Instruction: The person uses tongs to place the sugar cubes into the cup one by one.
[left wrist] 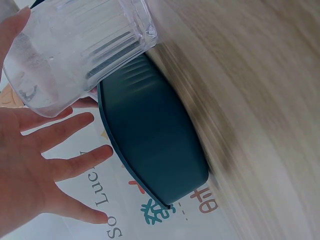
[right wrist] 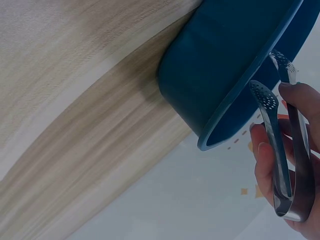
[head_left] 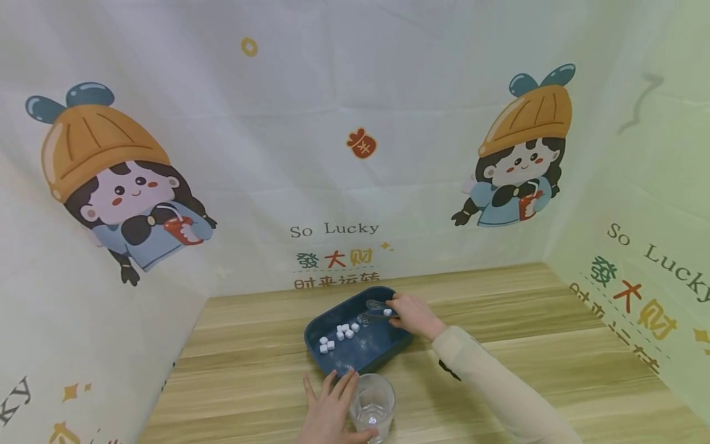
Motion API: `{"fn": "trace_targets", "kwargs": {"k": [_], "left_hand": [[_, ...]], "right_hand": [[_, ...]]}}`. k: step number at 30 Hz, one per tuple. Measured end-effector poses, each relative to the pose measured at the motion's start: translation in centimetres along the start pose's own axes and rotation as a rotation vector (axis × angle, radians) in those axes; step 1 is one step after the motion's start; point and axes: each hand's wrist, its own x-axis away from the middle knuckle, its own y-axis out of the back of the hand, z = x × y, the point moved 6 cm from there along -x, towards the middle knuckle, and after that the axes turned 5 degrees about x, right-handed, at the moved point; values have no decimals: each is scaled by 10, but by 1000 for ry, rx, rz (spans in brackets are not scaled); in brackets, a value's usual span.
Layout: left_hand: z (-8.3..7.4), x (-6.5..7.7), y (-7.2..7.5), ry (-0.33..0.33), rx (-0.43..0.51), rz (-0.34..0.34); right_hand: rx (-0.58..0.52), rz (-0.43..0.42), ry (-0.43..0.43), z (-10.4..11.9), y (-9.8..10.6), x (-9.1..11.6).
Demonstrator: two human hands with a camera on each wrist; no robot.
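Note:
A dark blue tray (head_left: pixel 371 345) stands on the table, several small white cubes (head_left: pixel 348 332) lying in it. My right hand (head_left: pixel 415 316) reaches over the tray's right end and holds metal tongs (right wrist: pixel 303 187) with perforated tips, which stand apart. One white cube (head_left: pixel 387 312) is near the tongs inside the tray. My left hand (head_left: pixel 331 410) is beside a clear glass (head_left: pixel 373 401), which stands upright in front of the tray. In the left wrist view its fingers (left wrist: pixel 82 162) are straight and spread, with the thumb on the glass's other side.
The wood-grain table (head_left: pixel 244 357) is bordered by printed cloth walls (head_left: pixel 421 203) at the back and sides. A small black object (head_left: pixel 449 370) shows under the right sleeve (head_left: pixel 488 376).

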Motion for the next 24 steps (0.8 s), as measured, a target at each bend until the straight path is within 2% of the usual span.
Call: {"fn": "trace_targets", "kwargs": {"k": [8, 24], "left_hand": [[-1, 0, 1, 0, -1, 6], [0, 0, 2, 7, -3, 13]], "right_hand": [[-26, 86, -49, 0, -2, -6], [4, 92, -41, 5, -2, -12]]}}
